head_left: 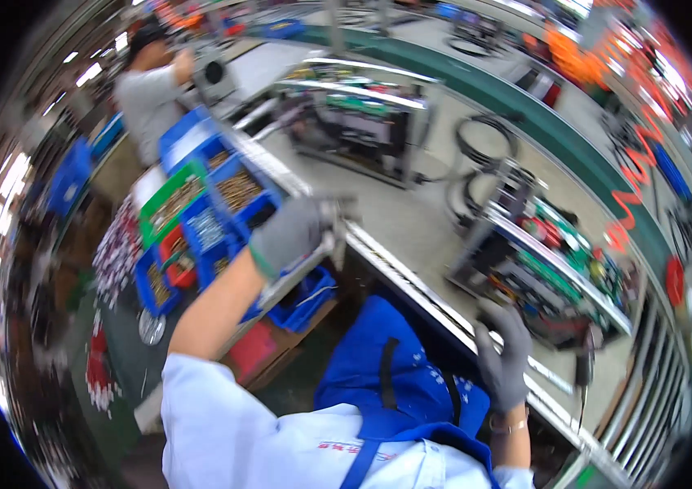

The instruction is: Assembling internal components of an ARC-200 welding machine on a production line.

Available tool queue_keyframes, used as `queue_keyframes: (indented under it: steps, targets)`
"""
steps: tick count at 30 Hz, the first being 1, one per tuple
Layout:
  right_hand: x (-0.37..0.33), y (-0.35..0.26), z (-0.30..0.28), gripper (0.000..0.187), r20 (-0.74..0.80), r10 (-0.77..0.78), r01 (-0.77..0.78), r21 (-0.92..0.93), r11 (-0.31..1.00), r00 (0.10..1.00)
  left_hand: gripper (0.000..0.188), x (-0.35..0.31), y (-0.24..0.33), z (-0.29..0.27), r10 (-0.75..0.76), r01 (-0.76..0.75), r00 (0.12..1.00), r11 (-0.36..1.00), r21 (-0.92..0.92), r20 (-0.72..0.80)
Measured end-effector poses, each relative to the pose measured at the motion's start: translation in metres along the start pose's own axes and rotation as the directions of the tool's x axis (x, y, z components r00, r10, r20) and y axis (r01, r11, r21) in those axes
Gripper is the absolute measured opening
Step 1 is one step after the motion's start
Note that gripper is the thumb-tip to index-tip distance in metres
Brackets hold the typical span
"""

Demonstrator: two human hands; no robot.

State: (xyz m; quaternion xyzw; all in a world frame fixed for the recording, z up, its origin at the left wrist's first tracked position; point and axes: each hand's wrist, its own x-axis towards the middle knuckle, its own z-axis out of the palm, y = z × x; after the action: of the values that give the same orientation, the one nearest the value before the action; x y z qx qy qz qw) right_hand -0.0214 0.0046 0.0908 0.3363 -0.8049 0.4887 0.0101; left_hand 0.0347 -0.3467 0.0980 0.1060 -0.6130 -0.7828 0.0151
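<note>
My left hand [290,232], in a grey glove, is over the conveyor's near rail beside blue parts bins [238,192]. Motion smears its fingers, so I cannot make out whether they hold the greyish metal shape by them. My right hand [507,350], also gloved in grey, hovers at the rail further right, thumb and fingers apart and nothing seen between them. Just beyond it stands an open-framed electrical unit [554,265] with green boards and wiring. A second such unit [358,118] sits farther back on the left.
Black cable coils [484,147] lie between the units. A dark corded hand tool [585,359] is at the right unit's near corner. Green [173,200] and red [176,257] bins stand among the blue ones. An orange coiled hose [635,175] hangs at right. Another person [146,98] works at far left.
</note>
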Motion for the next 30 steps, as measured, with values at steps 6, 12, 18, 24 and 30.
queue_keyframes:
  steps: [6, 12, 18, 24, 30]
  targets:
    - [0.013, -0.005, -0.004, 0.023, 0.152, -0.066, 0.074, -0.044, 0.996, 0.986, 0.049, -0.012, -0.047, 0.137, -0.326, 0.225, 0.814, 0.940, 0.257, 0.480]
    - [0.000, 0.010, -0.023, 0.019, 0.213, -0.025, 0.049, -0.105, 0.993, 0.977, 0.059, 0.014, -0.058, 0.163, -0.311, 0.271, 0.686, 0.948, 0.166, 0.657]
    - [0.035, 0.004, -0.038, 0.008, -0.058, -0.150, 0.131, -0.257, 0.958, 0.987, 0.057, 0.024, -0.070, 0.160, -0.269, 0.423, 0.768, 0.894, -0.146, 0.581]
    - [0.065, 0.002, -0.025, 0.012, -0.212, -0.252, 0.094, -0.559, 0.824, 0.944, 0.053, 0.012, -0.107, 0.143, -0.292, 0.445, 0.864, 0.824, -0.350, 0.410]
    - [0.066, -0.005, -0.018, 0.013, -0.256, -0.188, -0.018, -0.633, 0.774, 0.948, 0.044, 0.005, -0.108, 0.140, -0.333, 0.426, 0.862, 0.884, -0.192, 0.381]
